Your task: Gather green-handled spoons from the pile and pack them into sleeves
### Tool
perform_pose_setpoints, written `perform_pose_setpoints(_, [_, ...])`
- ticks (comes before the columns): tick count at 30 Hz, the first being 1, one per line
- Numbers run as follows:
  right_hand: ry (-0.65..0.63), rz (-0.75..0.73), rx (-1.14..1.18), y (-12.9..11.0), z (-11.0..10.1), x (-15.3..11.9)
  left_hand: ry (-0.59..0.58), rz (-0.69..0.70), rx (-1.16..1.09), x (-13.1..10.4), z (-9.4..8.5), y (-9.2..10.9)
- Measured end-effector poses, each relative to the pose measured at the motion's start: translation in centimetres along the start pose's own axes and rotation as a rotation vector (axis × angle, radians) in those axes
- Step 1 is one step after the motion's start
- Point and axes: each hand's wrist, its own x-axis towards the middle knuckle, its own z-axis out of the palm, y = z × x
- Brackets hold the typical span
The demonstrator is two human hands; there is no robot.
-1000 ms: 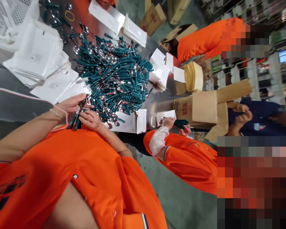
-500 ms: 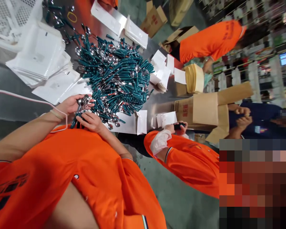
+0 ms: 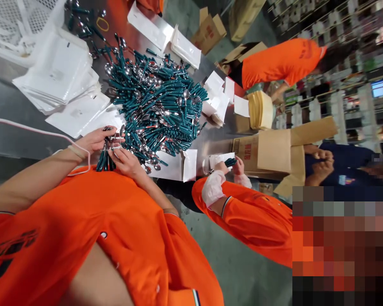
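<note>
My left hand point(image 3: 100, 138) is closed around a bunch of spoons point(image 3: 105, 160), bowls up near the fingers and teal handles pointing down toward my shirt. My right hand point(image 3: 124, 160) has its curled fingers against the right side of the same bunch; what its fingertips grip is hidden. Beyond both hands lies a large heap of teal-handled spoons point(image 3: 159, 100) on the metal table point(image 3: 6, 142). Left of the heap, stacked white sleeves point(image 3: 55, 72) lie just beyond my left hand.
A white cable point(image 3: 35, 129) crosses my left wrist. A white basket point(image 3: 25, 59) stands far left. Rightward, a co-worker's hands point(image 3: 221, 167) hold teal-handled items beside an open carton point(image 3: 274, 151). Other people stand farther off.
The spoons between my hands now hang more evenly together, handles downward. The co-worker's hands have shifted, and teal handles now show in them. The view has moved slightly.
</note>
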Motion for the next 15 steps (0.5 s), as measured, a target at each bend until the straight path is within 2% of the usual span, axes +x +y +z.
perform_pose_setpoints(4, [-0.02,-0.062,-0.042,0.0,-1.1,-0.1,0.089,-0.043,-0.022,1.6,-0.5,-0.1])
perform_pose_setpoints(6, [-0.071,-0.102,-0.021,0.0,-1.7,0.3,0.093,-0.061,-0.033,1.9,-0.5,0.0])
perform_pose_setpoints(11, [-0.177,-0.104,0.028,-0.1,-2.9,1.3,0.018,-0.092,-0.001,0.5,0.2,0.9])
perform_pose_setpoints(15, [-0.202,-0.064,0.095,-0.3,-2.3,2.2,0.01,-0.106,0.043,-0.6,0.6,1.3])
